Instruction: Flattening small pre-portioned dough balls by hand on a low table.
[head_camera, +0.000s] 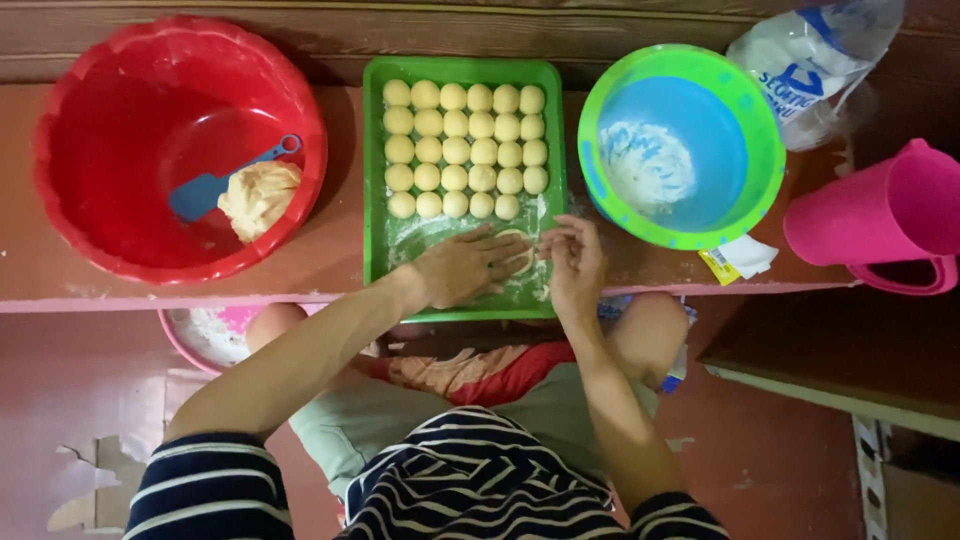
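1. Low wooden table (300, 262), reddish and dusted with flour, stands before a seated person in a striped top, seen from overhead.
2. At its centre lies a green tray (378, 180) holding rows of pale dough balls (466, 150) that fill its far half; the near half is floured.
3. The left hand (462, 266) rests palm down on the tray's near half, fingers together and stretched flat, pressing on a flattened dough piece (520, 250) that shows just past the fingertips.
4. The right hand (575, 268) sits just beside it at the tray's right edge, fingers curled loosely with the tips drawn together near the same piece; whether they pinch it cannot be told.
5. Left of the tray, a red basin (90, 120) holds a dough lump (258, 197) touching a blue scraper (205, 188).
6. Right of the tray, a green-rimmed blue bowl (740, 140) contains flour (650, 165).
7. A flour bag (810, 60) lies behind that bowl, and a pink jug (880, 215) stands at the far right.
8. A pink bowl (205, 335) peeks from under the table's near edge, beside the person's knee.
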